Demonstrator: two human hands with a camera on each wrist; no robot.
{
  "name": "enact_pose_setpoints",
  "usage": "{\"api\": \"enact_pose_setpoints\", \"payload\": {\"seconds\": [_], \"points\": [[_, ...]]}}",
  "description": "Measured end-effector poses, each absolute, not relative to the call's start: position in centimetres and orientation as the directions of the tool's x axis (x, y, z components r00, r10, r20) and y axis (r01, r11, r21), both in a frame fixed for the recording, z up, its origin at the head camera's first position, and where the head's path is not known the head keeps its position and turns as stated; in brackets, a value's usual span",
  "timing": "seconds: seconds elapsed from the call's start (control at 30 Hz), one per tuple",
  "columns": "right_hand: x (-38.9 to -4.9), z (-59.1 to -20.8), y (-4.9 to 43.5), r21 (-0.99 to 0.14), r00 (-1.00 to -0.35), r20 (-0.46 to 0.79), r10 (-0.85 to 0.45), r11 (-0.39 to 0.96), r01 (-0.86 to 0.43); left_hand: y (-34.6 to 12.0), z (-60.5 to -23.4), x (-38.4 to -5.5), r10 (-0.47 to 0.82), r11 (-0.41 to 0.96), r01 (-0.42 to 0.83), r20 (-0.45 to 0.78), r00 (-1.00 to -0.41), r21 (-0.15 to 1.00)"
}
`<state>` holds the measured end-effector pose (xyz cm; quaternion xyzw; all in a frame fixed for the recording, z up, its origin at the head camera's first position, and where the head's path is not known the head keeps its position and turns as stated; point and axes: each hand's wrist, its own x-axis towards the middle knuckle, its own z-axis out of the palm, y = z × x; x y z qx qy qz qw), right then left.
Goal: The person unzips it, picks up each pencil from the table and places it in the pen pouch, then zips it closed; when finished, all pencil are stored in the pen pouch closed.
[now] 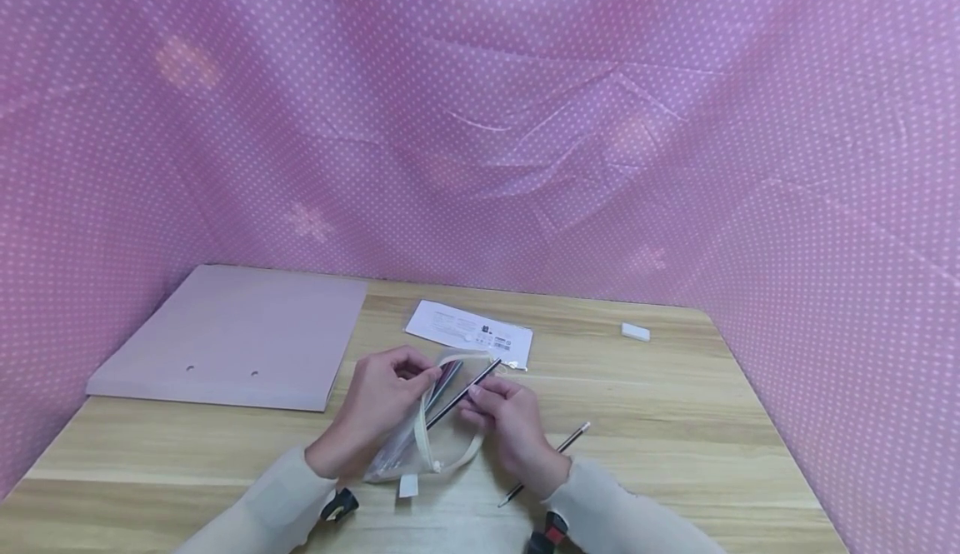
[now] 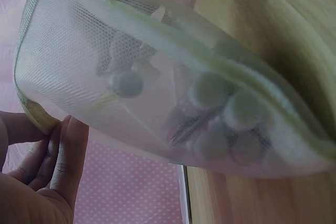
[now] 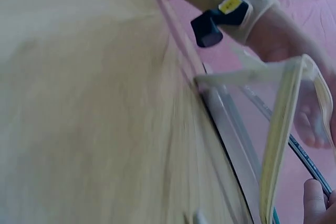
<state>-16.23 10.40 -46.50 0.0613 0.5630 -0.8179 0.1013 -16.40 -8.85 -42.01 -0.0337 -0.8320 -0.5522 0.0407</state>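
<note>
My left hand (image 1: 375, 400) pinches the cream zip edge of a see-through mesh pencil pouch (image 1: 393, 454), holding its mouth open. In my right hand (image 1: 516, 425) a dark striped pencil (image 1: 463, 394) is held between thumb and fingers, its lower part inside the pouch mouth. Other pencils lie within the pouch. Through the mesh in the left wrist view, several round pale ends (image 2: 210, 90) show near the pouch's bottom. Another pencil (image 1: 574, 437) lies on the table, partly hidden under the right wrist.
A white printed packet (image 1: 465, 327) lies just beyond the pouch. At the far right is a white eraser (image 1: 635, 332). A large pale pink folder (image 1: 240, 329) with two holes covers the table's left side. Pink dotted cloth (image 1: 480, 121) hangs around the wooden table (image 1: 660, 421).
</note>
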Motion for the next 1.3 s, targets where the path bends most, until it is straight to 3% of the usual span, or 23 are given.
{"api": "enact_pose_setpoints", "payload": {"seconds": [0.7,1.3], "points": [[-16.6,-46.7,8.6,-0.925,-0.943,-0.291,-0.161,-0.203,0.32,-9.1,-41.9,-16.4,0.02,0.39,0.129,0.132,-0.991,0.912],[-16.1,-45.9,10.0,-0.898,-0.952,-0.237,-0.193,-0.33,0.29,-9.1,-41.7,-16.4,0.007,0.388,0.103,0.109,-0.994,0.916]]}}
